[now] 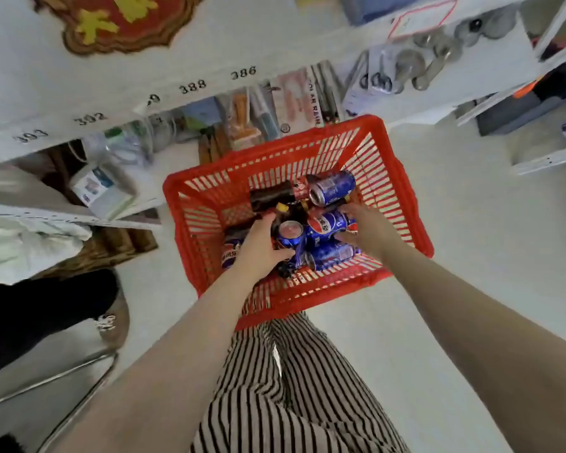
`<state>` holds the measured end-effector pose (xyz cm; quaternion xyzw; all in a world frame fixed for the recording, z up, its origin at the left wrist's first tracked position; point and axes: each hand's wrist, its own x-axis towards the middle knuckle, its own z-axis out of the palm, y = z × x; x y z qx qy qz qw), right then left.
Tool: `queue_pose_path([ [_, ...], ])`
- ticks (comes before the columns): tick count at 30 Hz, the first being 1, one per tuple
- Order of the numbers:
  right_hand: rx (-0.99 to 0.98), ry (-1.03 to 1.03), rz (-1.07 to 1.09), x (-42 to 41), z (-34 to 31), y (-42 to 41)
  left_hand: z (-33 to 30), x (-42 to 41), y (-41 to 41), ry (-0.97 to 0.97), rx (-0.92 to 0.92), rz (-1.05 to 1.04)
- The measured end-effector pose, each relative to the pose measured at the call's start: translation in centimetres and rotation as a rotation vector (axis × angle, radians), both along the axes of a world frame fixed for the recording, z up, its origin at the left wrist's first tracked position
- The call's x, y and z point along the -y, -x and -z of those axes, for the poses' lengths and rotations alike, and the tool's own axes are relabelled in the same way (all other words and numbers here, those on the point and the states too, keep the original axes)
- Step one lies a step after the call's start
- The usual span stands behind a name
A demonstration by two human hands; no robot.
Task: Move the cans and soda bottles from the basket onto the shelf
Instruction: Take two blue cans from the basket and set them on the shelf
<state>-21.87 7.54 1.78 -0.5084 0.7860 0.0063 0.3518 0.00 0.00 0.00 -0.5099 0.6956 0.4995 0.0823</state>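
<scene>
A red slatted plastic basket [209,191] stands on the floor below me, holding several blue cola cans and dark soda bottles. My left hand [258,246] is down inside it, its fingers wrapped round an upright blue can [290,238]. My right hand [368,232] closes on a blue can [327,223] lying on its side. Another blue can [332,188] lies at the basket's far side next to a dark bottle [272,194]. The white shelf [118,103] with number labels runs across the upper left.
Packaged goods fill the shelf compartment just behind the basket [242,122]. A second white shelf unit [504,53] stands at the upper right. Another person's dark leg and shoe [108,318] are at the left, by a metal frame. My striped trousers [291,387] are below.
</scene>
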Motion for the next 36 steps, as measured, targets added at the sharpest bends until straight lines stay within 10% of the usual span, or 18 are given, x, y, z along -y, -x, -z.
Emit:
queue_pose_path([
  [11, -0.020, -0.175, -0.306, 3.4, 11.8, 2.4, 9.0, 1.5, 1.6, 0.019, 0.025, 0.110],
  [22, -0.049, -0.022, -0.301, 2.6, 9.2, 2.0, 6.3, 1.9, 0.7, -0.008, -0.030, 0.086],
  [30, 0.301, 0.067, 0.573, -1.2, -3.7, 0.1, -4.1, 3.4, -1.3, -0.410, -0.318, -0.461],
  [36, 0.754, 0.278, 1.121, -7.6, -13.1, -3.2, -13.6, 1.3, 0.0, -0.716, -0.429, -0.485],
])
